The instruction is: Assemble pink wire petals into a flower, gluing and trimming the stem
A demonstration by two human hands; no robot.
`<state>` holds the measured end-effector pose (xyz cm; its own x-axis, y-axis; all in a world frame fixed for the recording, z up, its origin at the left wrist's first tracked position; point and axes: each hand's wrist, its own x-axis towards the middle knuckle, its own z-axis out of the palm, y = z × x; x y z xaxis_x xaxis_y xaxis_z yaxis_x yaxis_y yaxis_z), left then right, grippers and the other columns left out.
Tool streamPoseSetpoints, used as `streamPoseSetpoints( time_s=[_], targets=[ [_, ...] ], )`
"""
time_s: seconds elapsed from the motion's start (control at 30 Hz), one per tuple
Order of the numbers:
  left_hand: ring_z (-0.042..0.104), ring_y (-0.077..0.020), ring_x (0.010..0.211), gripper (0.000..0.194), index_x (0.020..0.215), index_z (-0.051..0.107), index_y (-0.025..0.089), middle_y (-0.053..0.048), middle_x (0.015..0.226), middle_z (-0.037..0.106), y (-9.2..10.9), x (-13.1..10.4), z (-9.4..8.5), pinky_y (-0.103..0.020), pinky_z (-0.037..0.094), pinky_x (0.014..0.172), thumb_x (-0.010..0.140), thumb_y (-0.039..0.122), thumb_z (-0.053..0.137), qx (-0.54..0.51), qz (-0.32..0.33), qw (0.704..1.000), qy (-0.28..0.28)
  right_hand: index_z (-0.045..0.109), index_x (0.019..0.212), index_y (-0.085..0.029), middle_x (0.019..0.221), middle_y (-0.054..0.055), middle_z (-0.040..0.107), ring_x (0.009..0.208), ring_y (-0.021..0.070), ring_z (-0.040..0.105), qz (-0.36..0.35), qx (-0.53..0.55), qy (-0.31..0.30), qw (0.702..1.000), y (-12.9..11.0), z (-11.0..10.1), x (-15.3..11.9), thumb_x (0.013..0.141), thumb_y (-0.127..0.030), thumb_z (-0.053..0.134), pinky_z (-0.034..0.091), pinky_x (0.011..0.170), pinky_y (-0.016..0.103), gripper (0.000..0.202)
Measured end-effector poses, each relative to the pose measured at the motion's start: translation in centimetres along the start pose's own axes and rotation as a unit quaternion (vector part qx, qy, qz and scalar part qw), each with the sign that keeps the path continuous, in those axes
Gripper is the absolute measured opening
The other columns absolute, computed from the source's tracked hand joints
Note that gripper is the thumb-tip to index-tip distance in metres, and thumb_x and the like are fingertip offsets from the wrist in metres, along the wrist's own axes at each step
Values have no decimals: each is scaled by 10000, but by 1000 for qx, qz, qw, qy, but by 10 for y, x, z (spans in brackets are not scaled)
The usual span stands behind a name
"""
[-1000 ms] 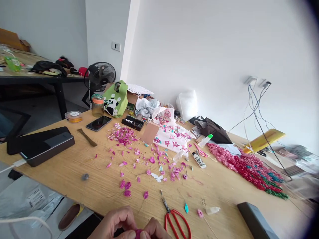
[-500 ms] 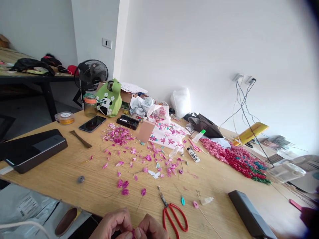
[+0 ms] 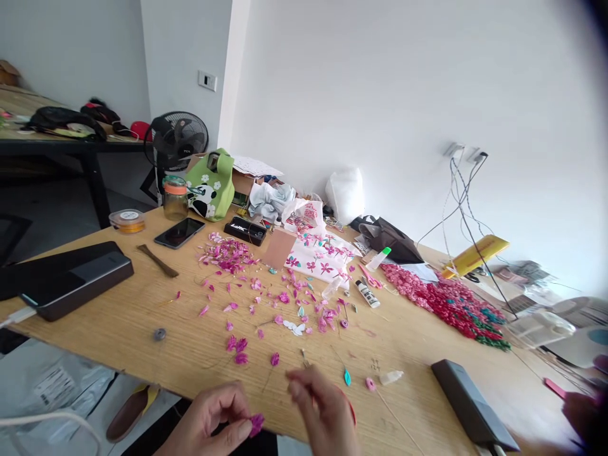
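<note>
At the near table edge, my left hand (image 3: 213, 421) pinches a small purple flower (image 3: 256, 425) between thumb and forefinger. My right hand (image 3: 323, 405) is raised to the right of it, thumb and fingertips drawn together; whatever may be between them is too small to make out. Beneath that hand lie red-handled scissors (image 3: 352, 413), mostly covered. Ahead of my hands are a single purple flower (image 3: 275, 359) on a thin stem and a small cluster of purple flowers (image 3: 240, 346). A teal leaf (image 3: 347, 378) lies right of my right hand.
Loose pink petals (image 3: 228, 253) are strewn over the table's middle. Left are a power bank (image 3: 85, 278), phone (image 3: 179, 232) and jar (image 3: 175, 199). Right are a pink spool (image 3: 370, 384), small bottle (image 3: 391, 378), dark grey block (image 3: 470, 402) and a red-pink flower heap (image 3: 441, 297).
My right hand has parted from my left and moved up and right, over the scissors. The purple flower stays in my left hand and is now more visible.
</note>
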<state>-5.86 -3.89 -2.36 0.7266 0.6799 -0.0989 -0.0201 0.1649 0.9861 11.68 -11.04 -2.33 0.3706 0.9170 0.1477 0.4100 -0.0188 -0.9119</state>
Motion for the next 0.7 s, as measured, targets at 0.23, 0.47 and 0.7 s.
streamPoseSetpoints(
  time_s=[0.23, 0.47, 0.7],
  targets=[
    [406, -131, 639, 325, 649, 497, 180, 22, 656, 442, 0, -6, -5, -249, 353, 623, 814, 450, 572, 8, 39, 999, -5, 695, 841, -185, 868, 67, 668, 804, 187, 604, -44, -307, -72, 948, -15, -34, 108, 822, -161, 496, 424, 715, 255, 201],
    [405, -139, 649, 330, 631, 491, 182, 27, 645, 430, 13, -14, -13, -253, 356, 638, 812, 448, 564, 7, 16, 1000, 16, 692, 801, -157, 851, 83, 671, 875, 204, 583, -44, -378, -115, 918, 15, -12, 141, 759, -59, 522, 379, 744, 262, 201],
    [415, -135, 642, 296, 640, 521, 174, 27, 642, 446, 13, -14, -16, -247, 363, 629, 809, 410, 579, -5, 13, 1000, 19, 638, 765, -143, 814, 79, 643, 870, 201, 543, -39, -405, -136, 903, 15, -11, 147, 720, -10, 513, 343, 738, 263, 188]
  ],
)
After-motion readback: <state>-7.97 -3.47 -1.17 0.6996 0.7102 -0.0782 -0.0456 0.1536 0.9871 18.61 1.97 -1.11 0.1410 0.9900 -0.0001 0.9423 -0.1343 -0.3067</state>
